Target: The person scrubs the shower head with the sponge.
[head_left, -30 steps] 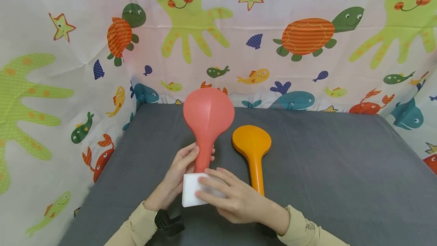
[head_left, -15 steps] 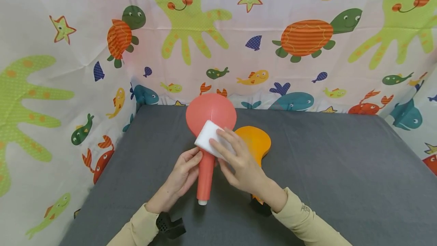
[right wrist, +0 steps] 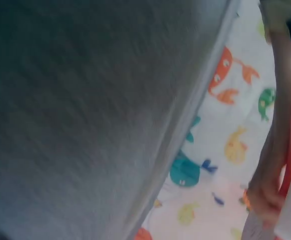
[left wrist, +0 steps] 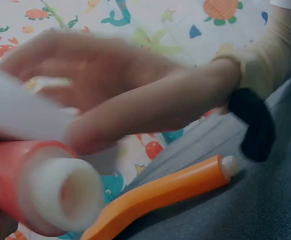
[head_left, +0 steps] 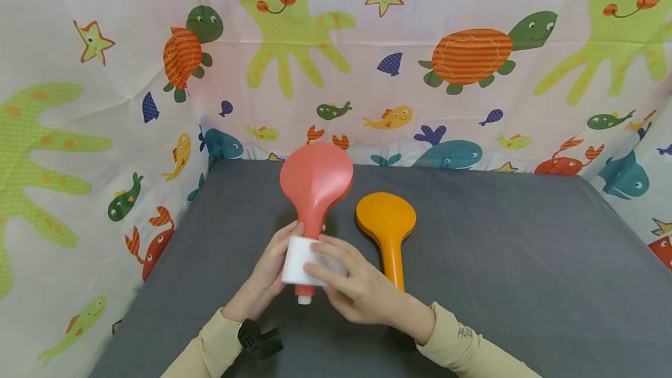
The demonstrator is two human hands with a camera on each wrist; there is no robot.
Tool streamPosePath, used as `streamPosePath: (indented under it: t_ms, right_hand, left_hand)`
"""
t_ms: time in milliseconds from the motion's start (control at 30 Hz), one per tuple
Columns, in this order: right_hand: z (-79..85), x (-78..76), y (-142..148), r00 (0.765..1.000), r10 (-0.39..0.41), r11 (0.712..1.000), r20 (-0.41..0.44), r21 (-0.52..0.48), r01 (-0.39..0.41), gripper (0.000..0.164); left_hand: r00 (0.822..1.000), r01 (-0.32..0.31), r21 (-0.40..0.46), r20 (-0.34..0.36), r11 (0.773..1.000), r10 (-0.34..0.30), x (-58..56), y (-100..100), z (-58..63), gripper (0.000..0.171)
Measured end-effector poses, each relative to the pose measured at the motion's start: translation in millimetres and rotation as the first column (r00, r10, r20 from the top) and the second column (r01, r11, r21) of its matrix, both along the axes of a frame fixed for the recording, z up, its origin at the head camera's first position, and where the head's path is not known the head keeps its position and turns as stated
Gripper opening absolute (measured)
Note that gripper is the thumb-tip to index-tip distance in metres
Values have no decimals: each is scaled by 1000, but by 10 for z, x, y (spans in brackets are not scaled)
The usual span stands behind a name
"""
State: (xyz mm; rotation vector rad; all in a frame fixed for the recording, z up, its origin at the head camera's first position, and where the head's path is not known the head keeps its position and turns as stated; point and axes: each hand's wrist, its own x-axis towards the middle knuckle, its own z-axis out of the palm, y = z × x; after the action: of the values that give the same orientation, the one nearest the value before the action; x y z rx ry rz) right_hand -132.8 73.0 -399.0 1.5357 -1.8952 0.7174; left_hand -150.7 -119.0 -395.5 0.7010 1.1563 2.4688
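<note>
In the head view, my left hand grips the handle of a red handheld shower head, its round head tilted up and away from me. A white sponge lies across the lower handle, pinched between the thumb and fingers of my right hand. Below the sponge the handle's end pokes out with its pale hollow connector, large in the left wrist view. An orange handheld shower head lies on the table, right of the red one, its lower handle partly behind my right forearm.
Dark grey cloth covers the table. A curtain printed with sea animals hangs along the back and sides. A black wrist camera sits at my left cuff.
My right hand carries the sponge up to the neck of the red shower head, then back down over the handle. The red shower head shifts slightly left; the orange one stays put.
</note>
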Motion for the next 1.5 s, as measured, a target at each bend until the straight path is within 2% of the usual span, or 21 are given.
streamPosePath:
  t_ms: [67, 167, 233, 300, 400, 533, 633, 733, 833, 933, 1000, 1067, 1200, 1267, 1300, 1400, 1500]
  right_hand:
    - [31, -101, 7, 996, -65, 995, 54, -69, 68, 44]
    - [100, -240, 21, 973, -187, 968, 134, -141, 205, 46]
    - [143, -293, 28, 951, -254, 946, 178, -160, 283, 51]
    - [163, -307, 26, 936, -287, 934, 202, -156, 321, 54]
    - [143, -245, 15, 946, -247, 954, 208, -118, 275, 52]
    - [62, -76, 13, 982, -79, 996, 174, -34, 86, 46]
    - [5, 32, 41, 994, 28, 998, 103, 51, -34, 47]
    - [-26, 60, 78, 996, 73, 993, 40, 93, -77, 49]
    - [-29, -9, 120, 999, 33, 999, 9, 38, -34, 46]
    - [13, -142, 179, 996, -86, 994, 23, -62, 87, 42]
    - [65, -235, 226, 980, -195, 972, 27, -127, 197, 41]
    - [126, -319, 261, 956, -292, 938, 31, -185, 292, 41]
    - [225, -409, 298, 913, -406, 877, 52, -261, 405, 54]
    - [241, -399, 300, 910, -406, 872, 91, -258, 415, 61]
    - [240, -377, 297, 912, -396, 879, 108, -242, 410, 62]
    - [203, -275, 275, 926, -331, 915, 179, -179, 362, 56]
    - [152, -145, 248, 945, -239, 957, 224, -109, 268, 47]
  left_hand:
    - [1000, -28, -9, 8, 1000, 28, -5, 18, -6, 29]
    - [997, -60, -33, 37, 998, 61, -8, 43, -11, 32]
    - [996, -64, -54, 52, 996, 67, -12, 53, -13, 30]
    - [996, -68, -73, 55, 995, 72, -15, 54, -15, 29]
    - [995, -79, -56, 48, 995, 82, -19, 41, -20, 32]
    - [996, -82, -12, 39, 997, 83, -20, 9, -26, 29]
    - [996, -60, -4, 61, 998, 60, -24, 5, -23, 25]
    - [994, -54, -6, 99, 998, 55, -35, 22, -15, 26]
    - [990, -77, -12, 116, 997, 78, -50, 62, 0, 28]
    - [991, -74, -1, 109, 997, 74, -54, 134, 30, 32]
    - [993, -54, 11, 107, 998, 53, -46, 191, 49, 35]
    - [992, -31, 21, 120, 999, 28, -31, 240, 62, 37]
    - [988, 4, 45, 152, 999, -11, -12, 301, 65, 37]
    - [987, 14, 54, 161, 998, -23, -12, 308, 58, 37]
    - [986, 18, 60, 163, 998, -28, -13, 307, 54, 38]
    - [985, 5, 55, 175, 998, -15, -23, 301, 43, 40]
    - [984, -18, 50, 179, 999, 9, -32, 285, 36, 41]
